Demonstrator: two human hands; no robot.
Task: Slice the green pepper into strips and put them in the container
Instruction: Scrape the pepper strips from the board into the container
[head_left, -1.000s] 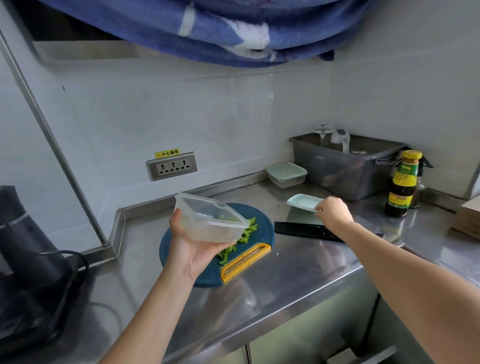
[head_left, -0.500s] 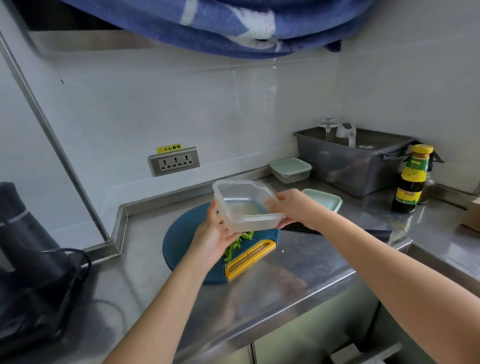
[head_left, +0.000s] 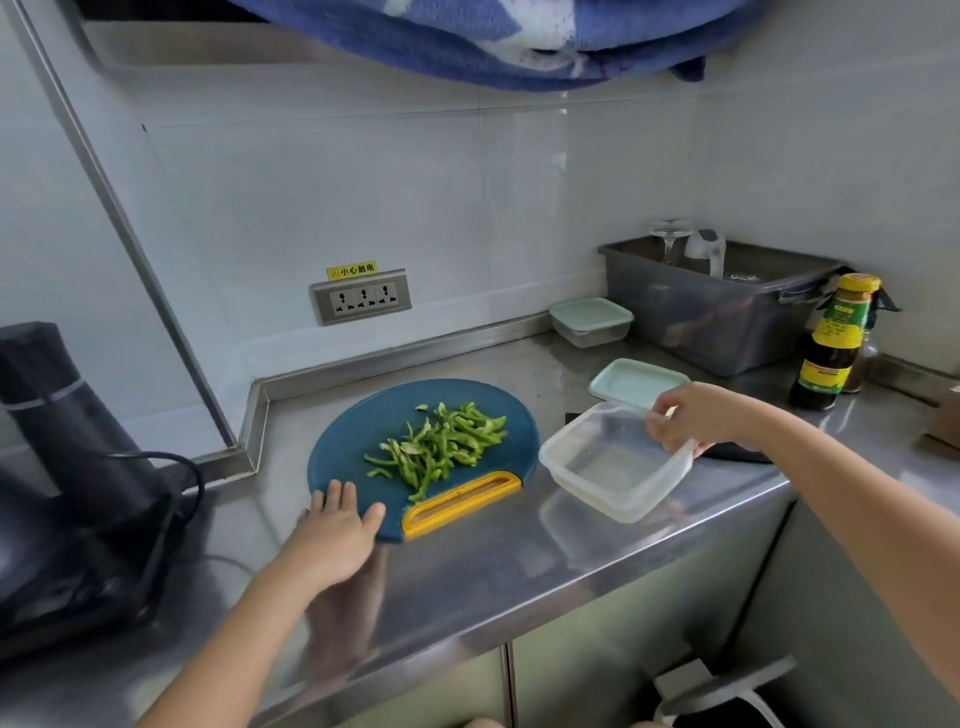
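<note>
- Green pepper strips (head_left: 441, 447) lie in a loose pile mid-board on the round blue plastic cutting board (head_left: 343, 436). None are in the container; slicing looks done, transfer not yet begun.
- Left hand (head_left: 337, 525) lies palm down with fingers straight on the board's rim at 7 o'clock, gripping nothing. It is probably steadying the board or getting ready to lift it.
- Right hand (head_left: 691, 418) pinches the far rim of the empty clear rectangular plastic container (head_left: 613, 462), just beside the board at 3 o'clock. That spot likely lets the strips be swept or tipped in.
- Cannot tell if the container sits flat on the steel tabletop (head_left: 467, 582).
- Mint-green plastic lid (head_left: 636, 384) lies off, at the container's 12 o'clock, out of the way.
- Black knife (head_left: 737, 454) is mostly hidden under the right hand and container, a hazard if the container slides.
- Small lidded box (head_left: 589, 319), grey plastic bin (head_left: 727, 306) and yellow-capped dark sauce bottle (head_left: 831, 343) stand at 1–2 o'clock, well apart.
- Black appliance (head_left: 67, 441) stands at 9 o'clock.
- Nothing lies between the board and the container.
</note>
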